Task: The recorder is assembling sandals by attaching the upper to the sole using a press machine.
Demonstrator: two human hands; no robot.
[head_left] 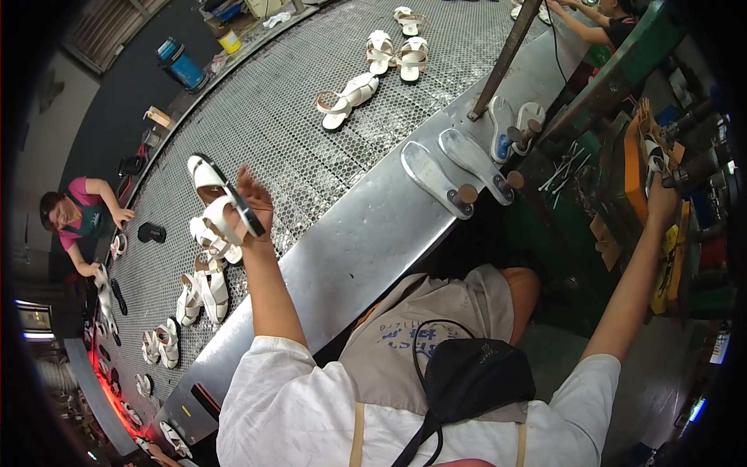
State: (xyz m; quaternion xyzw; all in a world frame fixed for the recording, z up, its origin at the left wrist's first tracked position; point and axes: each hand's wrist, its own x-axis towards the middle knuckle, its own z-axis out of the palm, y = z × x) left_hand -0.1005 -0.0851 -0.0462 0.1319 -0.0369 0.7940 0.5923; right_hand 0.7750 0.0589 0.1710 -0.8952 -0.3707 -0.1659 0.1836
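My left hand (pixel 254 208) is raised over the mesh conveyor, gripping a white strappy sandal (pixel 222 191) with a black sole edge. The sandal is tilted, and its straps hide part of the palm. Just below it, more white sandals (pixel 212 286) stand in a line on the mesh. On the far right, my right hand (pixel 663 201) reaches into a green and orange machine (pixel 636 167). There its fingers close on a white sandal (pixel 655 158) with a dark inside, partly hidden by machine parts.
The mesh conveyor (pixel 272 117) carries further white sandals (pixel 348 101). Metal shoe lasts (pixel 432 175) with round knobs lie on the smooth metal ledge (pixel 350 241) before me. One co-worker (pixel 78 214) stands at the far left, another (pixel 611 31) at upper right. A slanting metal bar (pixel 506 58) rises near the lasts.
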